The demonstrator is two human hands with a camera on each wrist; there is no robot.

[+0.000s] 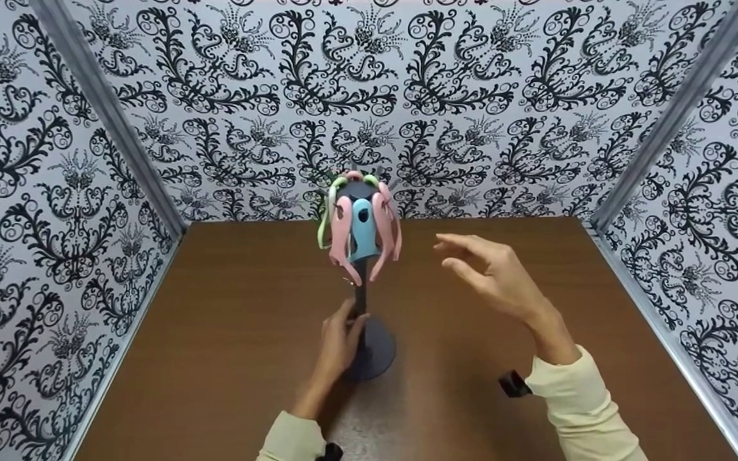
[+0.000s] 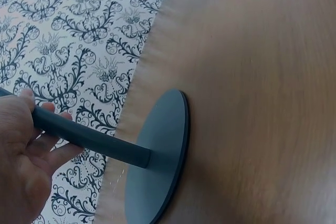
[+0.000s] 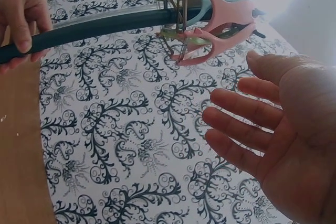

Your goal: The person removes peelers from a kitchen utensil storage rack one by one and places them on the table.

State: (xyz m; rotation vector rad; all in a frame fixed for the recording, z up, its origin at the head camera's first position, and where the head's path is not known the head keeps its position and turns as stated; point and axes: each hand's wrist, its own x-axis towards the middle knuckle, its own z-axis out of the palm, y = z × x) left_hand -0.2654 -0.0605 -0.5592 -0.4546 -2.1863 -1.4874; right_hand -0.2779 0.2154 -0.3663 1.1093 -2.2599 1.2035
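Observation:
A dark grey stand (image 1: pixel 360 291) with a round base (image 2: pixel 160 153) rises from the table. From hooks at its top hang several Y-shaped peelers in pink, light blue and green, among them a blue peeler (image 1: pixel 364 240) and a pink peeler (image 3: pixel 231 6). Metal blades show at their lower ends in the right wrist view. Low on the stand's pole (image 2: pixel 89 135), my left hand (image 1: pixel 340 339) holds it with curled fingers. To the right of the peelers, my right hand (image 1: pixel 494 272) is raised and apart from them, its fingers relaxed and holding nothing.
The brown wooden table (image 1: pixel 234 307) lies under the stand. Patterned black-and-white panels (image 1: pixel 369 77) enclose the back and both sides, with metal frame bars (image 1: pixel 106 96) at the corners. A black strap piece (image 1: pixel 514 384) sits at the right cuff.

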